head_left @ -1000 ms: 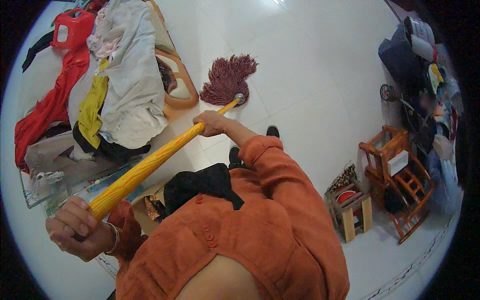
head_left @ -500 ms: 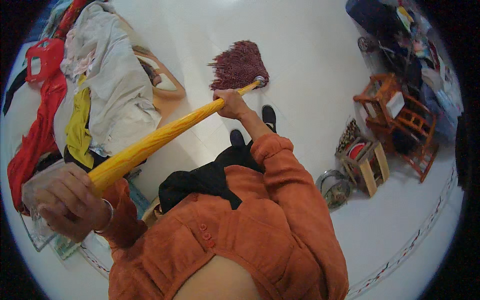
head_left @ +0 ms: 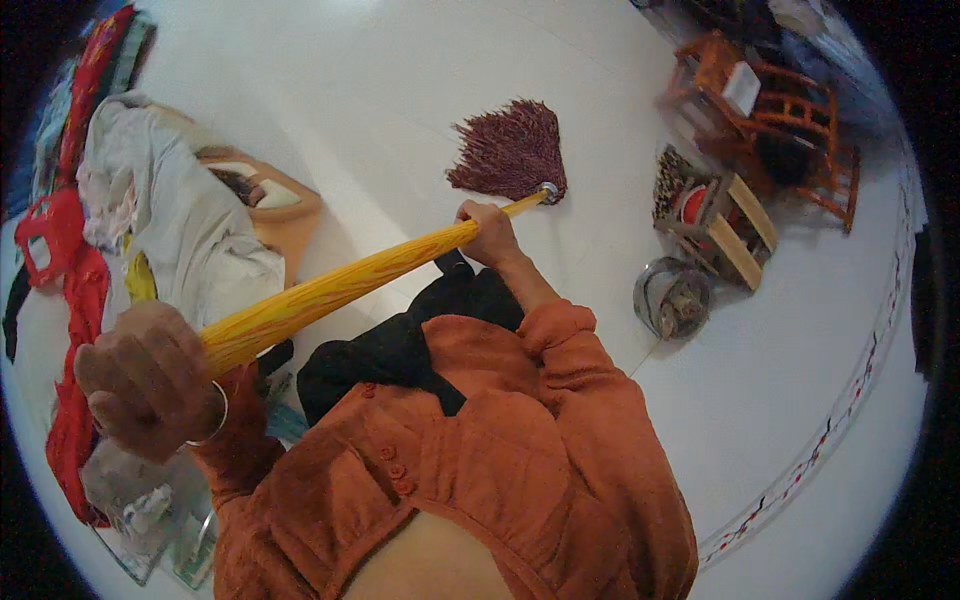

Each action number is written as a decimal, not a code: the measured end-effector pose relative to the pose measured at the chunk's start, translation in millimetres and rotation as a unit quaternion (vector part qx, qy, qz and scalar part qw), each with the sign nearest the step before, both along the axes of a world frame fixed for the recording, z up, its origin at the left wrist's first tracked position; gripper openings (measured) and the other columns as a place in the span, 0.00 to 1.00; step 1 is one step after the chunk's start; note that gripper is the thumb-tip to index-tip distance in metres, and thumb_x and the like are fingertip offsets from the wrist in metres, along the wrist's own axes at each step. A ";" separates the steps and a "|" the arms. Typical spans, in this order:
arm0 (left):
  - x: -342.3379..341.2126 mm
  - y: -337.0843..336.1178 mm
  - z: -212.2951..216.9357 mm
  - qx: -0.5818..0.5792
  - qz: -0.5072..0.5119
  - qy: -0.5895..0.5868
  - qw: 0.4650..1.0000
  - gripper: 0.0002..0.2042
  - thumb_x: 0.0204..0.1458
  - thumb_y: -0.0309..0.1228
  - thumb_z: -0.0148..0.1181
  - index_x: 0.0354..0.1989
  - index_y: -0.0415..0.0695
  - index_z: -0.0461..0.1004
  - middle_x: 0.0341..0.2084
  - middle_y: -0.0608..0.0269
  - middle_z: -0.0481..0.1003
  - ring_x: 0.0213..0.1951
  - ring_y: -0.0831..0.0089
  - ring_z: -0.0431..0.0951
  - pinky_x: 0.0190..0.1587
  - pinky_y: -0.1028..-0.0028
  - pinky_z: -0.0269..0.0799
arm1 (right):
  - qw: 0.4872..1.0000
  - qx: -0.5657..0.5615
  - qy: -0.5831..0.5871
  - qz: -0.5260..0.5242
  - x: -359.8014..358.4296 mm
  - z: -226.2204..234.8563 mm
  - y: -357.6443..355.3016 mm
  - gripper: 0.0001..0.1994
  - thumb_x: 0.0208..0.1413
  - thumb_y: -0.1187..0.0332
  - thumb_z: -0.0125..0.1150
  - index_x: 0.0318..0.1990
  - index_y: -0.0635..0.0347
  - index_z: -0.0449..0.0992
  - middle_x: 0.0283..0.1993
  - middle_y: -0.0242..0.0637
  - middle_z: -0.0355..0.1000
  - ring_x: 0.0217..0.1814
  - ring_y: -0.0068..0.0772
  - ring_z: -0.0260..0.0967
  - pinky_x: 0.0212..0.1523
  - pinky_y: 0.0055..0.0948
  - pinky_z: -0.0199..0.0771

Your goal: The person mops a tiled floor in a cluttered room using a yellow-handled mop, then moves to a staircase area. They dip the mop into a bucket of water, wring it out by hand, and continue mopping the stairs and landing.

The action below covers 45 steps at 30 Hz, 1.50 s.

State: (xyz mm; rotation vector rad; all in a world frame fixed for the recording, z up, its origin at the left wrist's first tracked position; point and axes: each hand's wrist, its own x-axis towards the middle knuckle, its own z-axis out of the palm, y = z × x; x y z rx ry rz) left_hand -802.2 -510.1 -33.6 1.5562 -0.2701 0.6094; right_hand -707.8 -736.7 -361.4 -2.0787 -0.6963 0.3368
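Gripping the mop (head_left: pixel 400 265), left hand (head_left: pixel 150 380) clamps its handle end at 8 o'clock, right hand (head_left: pixel 488 232) near the head; open white floor (head_left: pixel 400 90) toward 12, clothes (head_left: pixel 180 230) at 9, stools (head_left: pixel 770 110) at 2.

The left hand (head_left: pixel 150 385) grips the top end of a yellow mop handle (head_left: pixel 340 288); the right hand (head_left: pixel 487 234) wraps it just above the maroon mop head (head_left: pixel 512 150), which lies spread on the white floor (head_left: pixel 400 90). A heap of clothes (head_left: pixel 170 230) sits at the floor's left edge, a wooden chair (head_left: pixel 775 105) at its right, with what may be a metal bowl (head_left: pixel 672 297) nearby.
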 end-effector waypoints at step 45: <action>48.1 -111.0 74.9 0.050 -0.879 0.097 0.463 0.07 0.42 0.26 0.57 0.15 0.44 0.69 0.07 0.65 0.65 0.09 0.77 0.66 0.16 0.80 0.67 | 0.834 0.162 -0.179 -0.496 -113.8 -2.0 -19.6 0.06 0.31 0.73 0.55 0.21 0.56 0.66 0.18 0.33 0.65 0.24 0.36 0.62 0.29 0.32 0.57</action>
